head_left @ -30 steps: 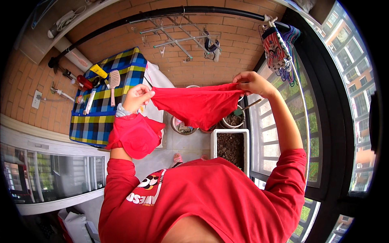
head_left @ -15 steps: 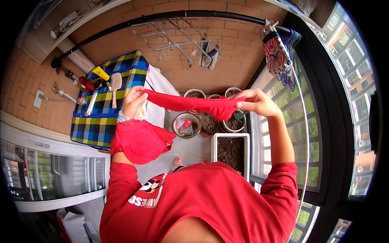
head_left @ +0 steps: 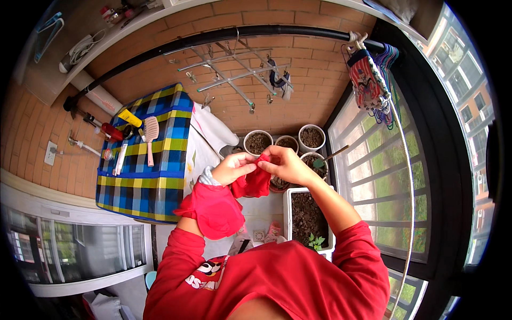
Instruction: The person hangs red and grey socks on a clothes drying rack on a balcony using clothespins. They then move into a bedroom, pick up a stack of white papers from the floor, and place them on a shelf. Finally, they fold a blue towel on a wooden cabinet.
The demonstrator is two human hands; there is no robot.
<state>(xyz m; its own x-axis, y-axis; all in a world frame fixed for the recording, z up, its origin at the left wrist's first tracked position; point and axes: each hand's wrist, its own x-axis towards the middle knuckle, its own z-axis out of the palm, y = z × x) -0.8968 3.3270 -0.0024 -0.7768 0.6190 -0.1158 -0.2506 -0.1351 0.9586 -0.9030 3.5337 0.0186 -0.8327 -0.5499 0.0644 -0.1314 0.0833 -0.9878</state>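
Near the checkered table cover (head_left: 165,194), one red garment (head_left: 213,210) hangs on your left forearm (head_left: 189,226). Your left hand (head_left: 233,168) and right hand (head_left: 288,166) are close together; both pinch a smaller, bunched red cloth (head_left: 255,184), hanging below them.

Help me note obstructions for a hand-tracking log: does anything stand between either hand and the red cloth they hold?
Nothing visible does: the left hand and right hand pinch the red cloth directly. A second red piece covers part of the left forearm, not between them.
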